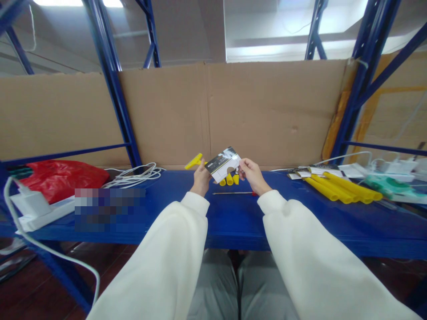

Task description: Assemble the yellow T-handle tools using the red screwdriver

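A black and white printed card (223,165) with a half-round notch is tilted above the tabletop, between both hands. My left hand (201,178) is closed around a yellow T-shaped piece (195,162), its head jutting out to the left, and touches the card's left edge. My right hand (251,173) pinches the card's right edge. Behind and below the card, several short yellow tube ends (229,179) lie on the blue tabletop, partly hidden. Nearer to me lies a screwdriver (233,193) with a thin metal shaft; its red handle end is partly covered by my right hand.
Several yellow tubes (343,189) lie at the right beside printed cards (322,170) and a green and white packet (393,186). On the left are a red bag (63,178), coiled white cable (136,175) and a power strip (50,216). Cardboard (267,111) stands behind.
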`<control>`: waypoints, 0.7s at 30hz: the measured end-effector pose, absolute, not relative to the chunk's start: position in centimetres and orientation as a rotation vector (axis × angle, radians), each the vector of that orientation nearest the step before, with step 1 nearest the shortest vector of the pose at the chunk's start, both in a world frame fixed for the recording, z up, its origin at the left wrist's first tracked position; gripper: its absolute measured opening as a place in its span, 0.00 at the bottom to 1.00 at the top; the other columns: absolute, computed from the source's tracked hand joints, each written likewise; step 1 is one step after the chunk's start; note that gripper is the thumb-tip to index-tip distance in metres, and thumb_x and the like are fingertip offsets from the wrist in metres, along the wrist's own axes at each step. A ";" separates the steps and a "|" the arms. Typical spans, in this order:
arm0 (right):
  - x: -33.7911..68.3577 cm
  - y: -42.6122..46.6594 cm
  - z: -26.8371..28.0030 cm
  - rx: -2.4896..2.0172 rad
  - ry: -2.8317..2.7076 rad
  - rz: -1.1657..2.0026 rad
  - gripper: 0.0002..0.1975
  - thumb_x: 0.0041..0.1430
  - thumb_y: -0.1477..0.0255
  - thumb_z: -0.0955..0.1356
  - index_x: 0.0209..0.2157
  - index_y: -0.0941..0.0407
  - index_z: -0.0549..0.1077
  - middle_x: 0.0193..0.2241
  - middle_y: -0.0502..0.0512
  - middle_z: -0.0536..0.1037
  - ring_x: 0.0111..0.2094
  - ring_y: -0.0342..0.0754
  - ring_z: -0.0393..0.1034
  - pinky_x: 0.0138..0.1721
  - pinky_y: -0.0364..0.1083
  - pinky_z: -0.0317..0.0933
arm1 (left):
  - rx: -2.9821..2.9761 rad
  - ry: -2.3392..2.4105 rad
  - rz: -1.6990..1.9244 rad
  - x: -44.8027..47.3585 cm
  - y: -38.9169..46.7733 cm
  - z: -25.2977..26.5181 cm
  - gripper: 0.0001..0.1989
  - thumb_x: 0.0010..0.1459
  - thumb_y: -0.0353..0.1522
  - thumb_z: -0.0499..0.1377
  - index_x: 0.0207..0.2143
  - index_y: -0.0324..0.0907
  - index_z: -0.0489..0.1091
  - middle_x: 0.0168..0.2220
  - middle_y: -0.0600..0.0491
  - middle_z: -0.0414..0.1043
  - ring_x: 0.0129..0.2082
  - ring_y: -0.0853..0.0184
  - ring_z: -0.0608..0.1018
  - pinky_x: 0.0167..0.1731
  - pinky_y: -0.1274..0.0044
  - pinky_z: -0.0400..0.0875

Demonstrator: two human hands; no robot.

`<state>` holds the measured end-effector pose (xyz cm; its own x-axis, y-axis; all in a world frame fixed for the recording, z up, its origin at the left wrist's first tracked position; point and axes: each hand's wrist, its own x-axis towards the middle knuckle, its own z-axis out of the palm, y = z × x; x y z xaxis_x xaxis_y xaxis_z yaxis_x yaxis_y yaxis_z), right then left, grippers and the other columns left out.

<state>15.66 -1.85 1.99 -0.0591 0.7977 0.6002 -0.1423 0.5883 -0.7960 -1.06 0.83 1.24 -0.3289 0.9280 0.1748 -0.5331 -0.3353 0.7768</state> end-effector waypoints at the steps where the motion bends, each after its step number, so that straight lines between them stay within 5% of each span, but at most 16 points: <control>1: 15.7 -1.8 2.0 -0.582 -1.413 0.851 0.22 0.52 0.52 0.72 0.23 0.54 0.64 0.15 0.41 0.63 0.14 0.36 0.55 0.14 0.37 0.50 | 0.749 0.779 1.836 -1.3 0.7 1.3 0.30 0.48 0.26 0.67 0.55 0.41 0.70 0.26 0.57 0.76 0.21 0.72 0.77 0.28 0.80 0.73; 5: 16.0 -1.6 2.2 -0.604 -1.336 0.850 0.21 0.51 0.54 0.72 0.23 0.54 0.63 0.14 0.41 0.63 0.14 0.37 0.56 0.13 0.38 0.50 | 0.687 0.910 1.855 -1.8 0.4 1.7 0.28 0.53 0.25 0.63 0.57 0.43 0.68 0.21 0.61 0.69 0.15 0.78 0.69 0.22 0.84 0.67; 10: 16.8 -0.8 2.5 -0.760 -1.119 0.791 0.13 0.56 0.66 0.69 0.25 0.53 0.61 0.14 0.41 0.65 0.13 0.38 0.55 0.11 0.38 0.48 | 0.645 0.956 1.825 -1.6 0.3 1.9 0.20 0.55 0.27 0.59 0.52 0.44 0.67 0.23 0.60 0.68 0.16 0.76 0.71 0.21 0.83 0.67; 21: 21.6 3.0 2.8 -1.172 -0.861 0.640 0.09 0.56 0.81 0.64 0.36 0.53 0.63 0.18 0.42 0.68 0.14 0.39 0.57 0.13 0.38 0.52 | 0.664 0.799 1.759 -0.9 -0.8 2.2 0.29 0.44 0.23 0.56 0.51 0.47 0.64 0.22 0.63 0.62 0.19 0.75 0.70 0.22 0.83 0.64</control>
<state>21.59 2.99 2.84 0.5358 0.8097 0.2395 0.0046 0.2808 -0.9598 -0.89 -0.79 2.24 -0.3013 0.9517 0.0591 -0.5816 -0.2326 0.7795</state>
